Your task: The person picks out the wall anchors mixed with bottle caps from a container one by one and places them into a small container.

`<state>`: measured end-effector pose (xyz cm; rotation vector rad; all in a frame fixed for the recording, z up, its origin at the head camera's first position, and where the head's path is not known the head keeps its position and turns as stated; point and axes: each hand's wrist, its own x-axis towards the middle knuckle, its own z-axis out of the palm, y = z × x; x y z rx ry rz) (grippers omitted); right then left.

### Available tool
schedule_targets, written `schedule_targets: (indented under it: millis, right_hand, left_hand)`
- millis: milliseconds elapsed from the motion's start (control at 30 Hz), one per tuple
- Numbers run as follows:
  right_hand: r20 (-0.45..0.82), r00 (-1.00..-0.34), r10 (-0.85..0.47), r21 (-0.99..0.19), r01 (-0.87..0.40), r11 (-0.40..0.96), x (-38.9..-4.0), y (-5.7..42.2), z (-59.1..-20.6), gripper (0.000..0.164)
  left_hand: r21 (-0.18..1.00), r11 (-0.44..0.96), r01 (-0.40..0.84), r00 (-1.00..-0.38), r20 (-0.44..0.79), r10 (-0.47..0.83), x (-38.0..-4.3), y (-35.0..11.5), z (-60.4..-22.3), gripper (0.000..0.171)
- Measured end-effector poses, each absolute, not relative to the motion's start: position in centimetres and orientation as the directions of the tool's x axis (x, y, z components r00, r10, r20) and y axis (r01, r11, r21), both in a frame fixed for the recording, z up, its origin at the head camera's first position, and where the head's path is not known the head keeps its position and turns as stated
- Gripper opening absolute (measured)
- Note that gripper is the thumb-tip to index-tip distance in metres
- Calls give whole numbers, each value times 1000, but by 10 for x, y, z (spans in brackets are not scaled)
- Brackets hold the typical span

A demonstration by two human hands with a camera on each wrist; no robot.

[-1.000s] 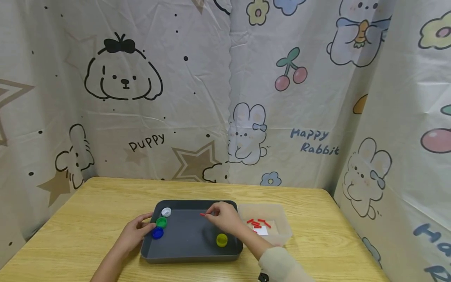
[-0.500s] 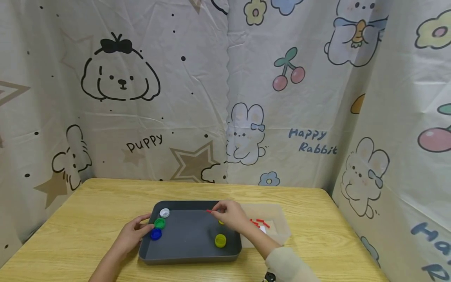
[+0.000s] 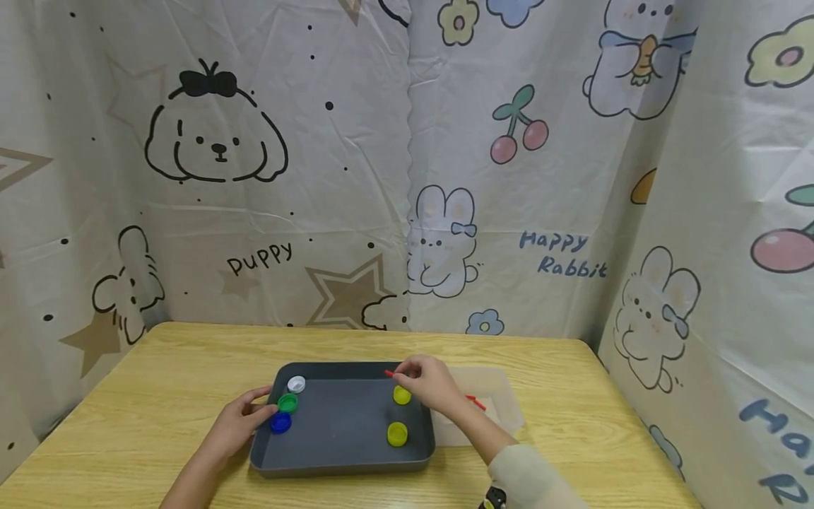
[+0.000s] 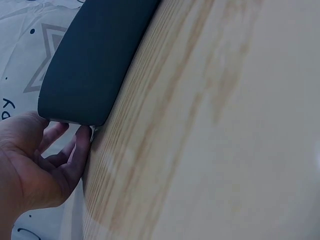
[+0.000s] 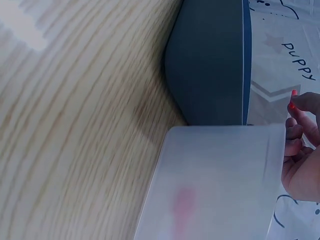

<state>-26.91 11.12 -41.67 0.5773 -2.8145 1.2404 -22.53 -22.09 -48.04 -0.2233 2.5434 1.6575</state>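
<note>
My left hand [image 3: 238, 422] holds the left wall of the dark grey tray [image 3: 343, 468], thumb beside the green cap. In the left wrist view, fingers of this hand [image 4: 45, 160] touch the tray's outer wall [image 4: 95, 65]. My right hand [image 3: 431, 385] pinches a short red stick [image 3: 389, 372] above the tray's far right part. The right wrist view also shows this red stick [image 5: 293, 99] at the fingertips. White [image 3: 296, 384], green [image 3: 287, 404] and blue caps [image 3: 281, 423] line the tray's left side. Two yellow caps, one farther [image 3: 401, 395] and one nearer [image 3: 397, 434], lie at its right.
A translucent plastic box [image 3: 505, 406] stands against the tray's right side, partly hidden by my right arm. Red sticks [image 3: 475, 402] show inside it. The wooden table [image 3: 559, 438] extends around both, with a patterned cloth [image 3: 343, 177] hanging behind.
My right hand has moved right and slightly away with the red stick. The farther yellow cap, hidden a second ago, now shows below it. My left hand stays at the tray.
</note>
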Motion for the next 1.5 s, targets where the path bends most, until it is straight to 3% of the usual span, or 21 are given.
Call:
schedule_targets:
  millis: [467, 833, 1500]
  right_hand:
    - [206, -938, -280, -686, -342, 642, -269, 133, -415, 10]
    - [150, -968, -202, -737, -246, 630, -269, 156, -424, 10]
    - [150, -979, -136, -651, -202, 732, -267, 193, -434, 4]
  left_hand:
    - [897, 408, -171, -985, -157, -68, -225, -221, -479, 57]
    - [897, 408, -169, -985, -161, -54, -224, -220, -479, 58]
    - [882, 433, -184, -983, -173, -65, -227, -221, -481, 60]
